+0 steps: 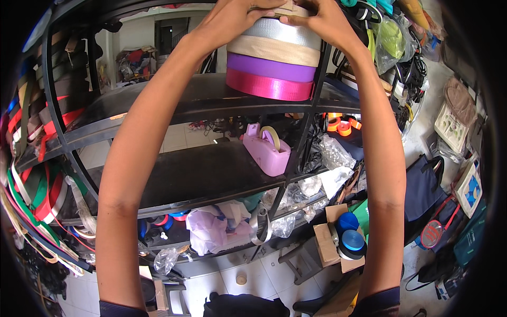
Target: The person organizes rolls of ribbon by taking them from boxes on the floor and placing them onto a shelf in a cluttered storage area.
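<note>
Both my arms reach up to a stack of wide webbing rolls on a black shelf. My left hand (pixel 228 20) and my right hand (pixel 323 22) are closed around a beige webbing roll (pixel 288 9) at the top, one on each side; it is cut off by the picture's upper edge. Directly below lies a silver roll (pixel 285 35). Under that come another beige roll (pixel 274 51), a purple roll (pixel 269 67) and, resting on the shelf, a bright pink roll (pixel 269 86). Some of my fingertips are hidden behind the top roll.
A lilac tape dispenser (pixel 272 158) stands on the lower black shelf (pixel 206 171). Orange rolls (pixel 344 128) sit to its right. Coloured straps (pixel 47 198) hang at the left. Below are crumpled plastic (pixel 216 227) and a cardboard box (pixel 326 245) with blue rolls; bags (pixel 425 182) lie right.
</note>
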`<state>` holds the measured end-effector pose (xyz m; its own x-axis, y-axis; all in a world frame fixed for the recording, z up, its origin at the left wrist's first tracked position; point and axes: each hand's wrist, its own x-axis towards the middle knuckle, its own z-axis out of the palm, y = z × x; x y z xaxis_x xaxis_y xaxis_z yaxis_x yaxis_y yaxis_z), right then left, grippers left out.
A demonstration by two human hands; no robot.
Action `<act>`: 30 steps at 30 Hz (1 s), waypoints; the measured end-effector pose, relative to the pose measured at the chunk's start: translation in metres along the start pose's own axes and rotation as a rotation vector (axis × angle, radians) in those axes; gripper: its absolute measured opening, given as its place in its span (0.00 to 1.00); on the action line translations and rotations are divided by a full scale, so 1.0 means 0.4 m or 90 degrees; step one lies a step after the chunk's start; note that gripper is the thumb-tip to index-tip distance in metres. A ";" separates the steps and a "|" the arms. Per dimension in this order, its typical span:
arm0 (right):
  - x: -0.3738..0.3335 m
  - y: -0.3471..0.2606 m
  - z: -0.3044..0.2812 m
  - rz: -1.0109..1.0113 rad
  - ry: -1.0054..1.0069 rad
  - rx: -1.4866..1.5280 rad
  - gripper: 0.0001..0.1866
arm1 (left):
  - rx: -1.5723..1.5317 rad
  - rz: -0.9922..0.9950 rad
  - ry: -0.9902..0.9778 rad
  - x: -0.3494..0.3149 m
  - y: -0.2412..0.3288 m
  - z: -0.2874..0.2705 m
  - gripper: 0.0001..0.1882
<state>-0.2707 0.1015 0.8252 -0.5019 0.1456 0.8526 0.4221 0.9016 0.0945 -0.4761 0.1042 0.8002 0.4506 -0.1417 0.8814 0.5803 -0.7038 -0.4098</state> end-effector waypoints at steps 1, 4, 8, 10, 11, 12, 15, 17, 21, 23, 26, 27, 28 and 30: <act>-0.002 0.005 0.004 -0.040 0.016 0.008 0.18 | -0.002 0.000 0.000 0.001 0.007 0.005 0.12; -0.016 0.014 0.010 -0.128 0.062 -0.032 0.19 | 0.067 0.019 -0.005 -0.003 0.021 0.027 0.13; -0.044 0.027 0.026 -0.171 0.120 -0.106 0.18 | 0.140 0.162 0.067 -0.011 0.022 0.036 0.12; -0.057 0.043 0.029 -0.206 0.151 -0.139 0.17 | 0.177 0.210 0.071 -0.008 0.027 0.033 0.12; -0.061 0.050 0.029 -0.242 0.182 -0.172 0.15 | 0.137 0.111 0.035 -0.006 0.031 0.032 0.14; -0.063 0.056 0.029 -0.241 0.181 -0.173 0.15 | 0.096 0.013 -0.002 -0.002 0.035 0.031 0.16; -0.066 0.061 0.023 -0.204 0.192 -0.142 0.16 | -0.030 0.057 0.028 0.014 0.034 0.011 0.19; -0.071 0.059 0.003 -0.124 0.156 -0.116 0.17 | -0.003 0.025 -0.011 0.014 0.020 0.007 0.18; -0.082 0.076 -0.001 -0.027 0.151 -0.090 0.18 | -0.004 0.071 -0.014 0.013 -0.007 0.004 0.14; -0.081 0.076 -0.008 -0.062 0.151 -0.093 0.17 | 0.001 0.119 -0.009 0.022 -0.009 0.003 0.12; -0.080 0.094 -0.034 -0.111 0.142 -0.136 0.15 | 0.006 0.140 -0.071 0.043 -0.013 -0.002 0.11; -0.082 0.103 -0.044 -0.126 0.135 -0.174 0.14 | 0.034 0.171 -0.087 0.049 -0.012 0.001 0.11; -0.091 0.102 -0.039 -0.115 0.160 -0.152 0.11 | 0.058 0.200 -0.103 0.052 -0.011 0.008 0.11; -0.114 0.123 -0.040 -0.015 0.223 -0.070 0.10 | 0.056 0.218 -0.107 0.063 -0.009 0.031 0.11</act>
<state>-0.2151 0.1327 0.7991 -0.2308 -0.0403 0.9722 0.5022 0.8508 0.1545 -0.4585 0.1121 0.8210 0.7290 -0.2363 0.6425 0.4296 -0.5727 -0.6981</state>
